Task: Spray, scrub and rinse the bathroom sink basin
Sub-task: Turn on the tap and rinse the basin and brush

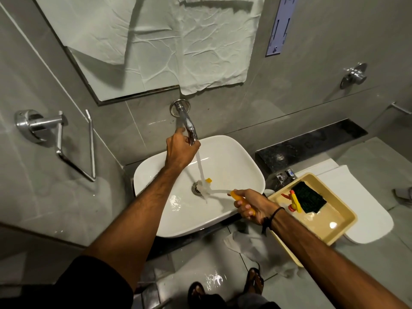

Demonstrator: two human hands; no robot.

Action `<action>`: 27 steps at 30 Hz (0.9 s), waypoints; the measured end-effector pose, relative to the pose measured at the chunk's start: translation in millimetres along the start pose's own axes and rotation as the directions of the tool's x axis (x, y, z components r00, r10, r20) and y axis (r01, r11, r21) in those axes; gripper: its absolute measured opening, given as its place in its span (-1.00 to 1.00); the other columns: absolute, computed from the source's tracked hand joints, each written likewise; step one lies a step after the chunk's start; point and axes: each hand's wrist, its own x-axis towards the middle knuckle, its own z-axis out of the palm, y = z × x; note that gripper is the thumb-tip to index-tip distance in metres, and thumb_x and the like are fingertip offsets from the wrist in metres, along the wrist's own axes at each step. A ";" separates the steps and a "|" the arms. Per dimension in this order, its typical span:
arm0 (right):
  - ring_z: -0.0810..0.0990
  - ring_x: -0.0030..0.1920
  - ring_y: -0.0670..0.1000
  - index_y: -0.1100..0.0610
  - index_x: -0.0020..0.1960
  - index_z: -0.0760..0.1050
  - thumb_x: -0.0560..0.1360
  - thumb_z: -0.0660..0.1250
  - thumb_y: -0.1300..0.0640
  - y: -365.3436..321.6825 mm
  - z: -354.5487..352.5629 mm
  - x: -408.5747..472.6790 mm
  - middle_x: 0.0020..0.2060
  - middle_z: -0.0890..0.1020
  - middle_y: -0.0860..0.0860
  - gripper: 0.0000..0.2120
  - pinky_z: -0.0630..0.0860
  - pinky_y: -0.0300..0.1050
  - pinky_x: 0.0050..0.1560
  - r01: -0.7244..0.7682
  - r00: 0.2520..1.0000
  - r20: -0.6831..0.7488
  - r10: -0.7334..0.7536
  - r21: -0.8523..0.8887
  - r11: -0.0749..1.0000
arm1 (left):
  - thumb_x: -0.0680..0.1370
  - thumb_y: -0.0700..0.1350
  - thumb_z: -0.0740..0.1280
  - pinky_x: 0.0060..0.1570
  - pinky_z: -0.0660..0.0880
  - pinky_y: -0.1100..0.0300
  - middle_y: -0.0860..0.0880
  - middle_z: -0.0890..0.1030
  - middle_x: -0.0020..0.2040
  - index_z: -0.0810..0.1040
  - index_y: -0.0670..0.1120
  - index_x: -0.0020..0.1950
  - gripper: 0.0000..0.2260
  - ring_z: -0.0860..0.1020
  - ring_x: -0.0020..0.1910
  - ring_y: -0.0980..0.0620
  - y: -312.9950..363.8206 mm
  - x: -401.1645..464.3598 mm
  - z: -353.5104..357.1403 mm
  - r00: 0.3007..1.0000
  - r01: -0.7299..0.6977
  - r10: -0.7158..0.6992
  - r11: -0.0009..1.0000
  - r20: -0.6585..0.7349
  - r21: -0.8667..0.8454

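A white sink basin [234,157] sits below a chrome wall tap [186,121]. Water streams from the spout down to the drain [196,188]. My left hand [180,147] grips the tap's end. My right hand [252,205] holds a brush with a yellow handle [239,198] over the basin's right rim. The brush's white bristled head [206,187] lies under the stream next to the drain.
A beige tray [334,228] rests on the closed toilet lid [367,197] to the right, holding a yellow-and-red spray nozzle [294,200] and a dark green scrub pad [308,196]. A chrome towel holder [60,139] juts from the left wall. The floor [211,279] is wet.
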 end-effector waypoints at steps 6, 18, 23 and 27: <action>0.24 -0.66 -0.14 0.18 0.15 0.43 0.72 0.17 0.05 1.6 -6.4 -3.9 -0.42 0.41 0.01 -0.81 0.19 -0.34 -0.69 0.001 1.000 0.007 0.000 -0.041 0.999 | 0.48 -0.17 0.52 -0.06 0.54 0.30 0.02 0.69 -0.17 0.69 -0.12 0.12 -0.78 0.63 -0.30 0.24 -10.8 0.2 4.1 0.995 0.066 -0.050 0.982 0.091 -0.177; 0.25 -0.63 -0.13 0.21 0.48 0.44 0.70 0.13 0.05 -0.1 -8.6 -13.6 -0.44 0.45 0.01 -0.58 0.20 -0.33 -0.70 0.051 0.999 -0.002 -0.052 -0.198 0.979 | 0.58 -0.24 0.46 -0.05 0.51 0.23 -0.05 0.68 -0.04 0.64 -0.22 0.29 -0.72 0.59 -0.08 0.07 -22.2 8.6 -2.8 0.959 0.197 -0.091 0.896 0.270 -0.398; 0.26 -0.61 -0.12 0.23 0.31 0.48 0.67 0.15 0.05 -0.4 -8.2 -20.5 -0.38 0.50 0.04 -0.67 0.16 -0.30 -0.64 0.069 0.992 -0.074 -0.099 -0.338 0.939 | 0.59 -0.20 0.45 -0.08 0.49 0.19 0.04 0.67 -0.05 0.62 -0.16 0.30 -0.71 0.59 -0.04 0.07 -25.2 12.0 -2.8 0.943 0.236 -0.107 0.884 0.315 -0.404; 0.31 -0.62 -0.10 0.21 0.35 0.42 0.67 0.16 0.05 1.2 -5.7 -24.4 -0.38 0.55 0.06 -0.67 0.22 -0.32 -0.64 0.097 0.985 -0.089 -0.148 -0.421 0.902 | 0.59 -0.17 0.46 -0.10 0.48 0.20 0.02 0.66 0.00 0.61 -0.13 0.32 -0.70 0.59 -0.03 0.09 -26.2 11.4 -2.1 0.939 0.245 -0.113 0.882 0.324 -0.403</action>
